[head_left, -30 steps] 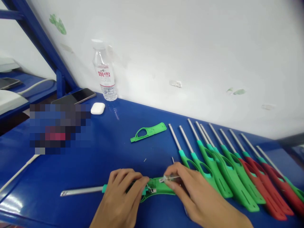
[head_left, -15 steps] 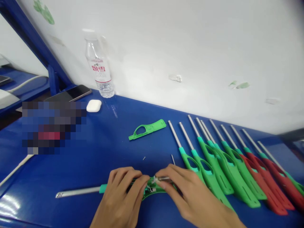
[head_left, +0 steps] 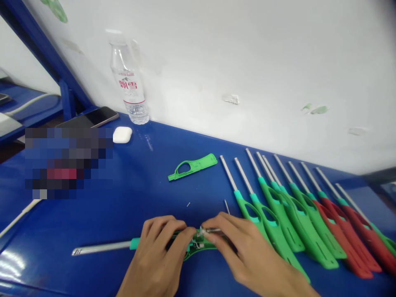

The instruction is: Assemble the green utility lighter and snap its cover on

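Lower centre of frame: left hand (head_left: 157, 251) back up, fingers curled over and gripping the opened green lighter (head_left: 206, 246), which runs crosswise, metal tube (head_left: 102, 248) pointing left. Right hand (head_left: 244, 243) reaches from lower right, thumb and index pinching a small clear part (head_left: 203, 232) at the lighter's open body; can't tell if seated. Green half shell (head_left: 198, 164) mid-frame on table (head_left: 148, 181).
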Demonstrator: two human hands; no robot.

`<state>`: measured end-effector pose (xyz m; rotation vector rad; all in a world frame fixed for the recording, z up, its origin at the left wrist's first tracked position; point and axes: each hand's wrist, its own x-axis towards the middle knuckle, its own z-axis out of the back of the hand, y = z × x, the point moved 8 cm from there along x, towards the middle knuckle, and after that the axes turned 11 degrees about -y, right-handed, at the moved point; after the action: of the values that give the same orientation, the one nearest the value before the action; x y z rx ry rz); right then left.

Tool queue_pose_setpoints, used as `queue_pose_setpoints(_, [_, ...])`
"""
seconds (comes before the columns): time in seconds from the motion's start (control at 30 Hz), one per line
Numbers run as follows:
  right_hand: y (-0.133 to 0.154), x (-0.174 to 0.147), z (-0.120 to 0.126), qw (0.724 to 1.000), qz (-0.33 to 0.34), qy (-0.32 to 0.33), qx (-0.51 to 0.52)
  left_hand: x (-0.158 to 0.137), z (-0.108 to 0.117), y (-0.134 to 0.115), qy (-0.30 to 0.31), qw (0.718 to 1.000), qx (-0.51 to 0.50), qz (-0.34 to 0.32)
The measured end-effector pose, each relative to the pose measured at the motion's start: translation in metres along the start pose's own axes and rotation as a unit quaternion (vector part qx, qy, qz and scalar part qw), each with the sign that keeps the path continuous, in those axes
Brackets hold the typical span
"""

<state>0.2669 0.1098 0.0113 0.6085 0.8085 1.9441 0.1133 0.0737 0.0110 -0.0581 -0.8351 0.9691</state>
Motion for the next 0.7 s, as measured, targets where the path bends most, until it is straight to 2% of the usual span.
queue_pose_setpoints(0.3, [0.002, 0.000, 0.001, 1.000, 0.022, -0.009, -0.008, -0.002, -0.003, 0.002, 0.001, 1.000, -0.007, 0.023])
queue_pose_setpoints(0.4, [0.004, 0.000, 0.002, 0.999, 0.035, -0.022, -0.011, -0.002, -0.002, 0.001, -0.019, 1.000, -0.005, 0.013])
queue_pose_setpoints(0.7, [0.012, -0.001, 0.005, 0.992, 0.095, -0.068, -0.048, -0.008, -0.005, -0.003, -0.014, 1.000, 0.013, -0.002])
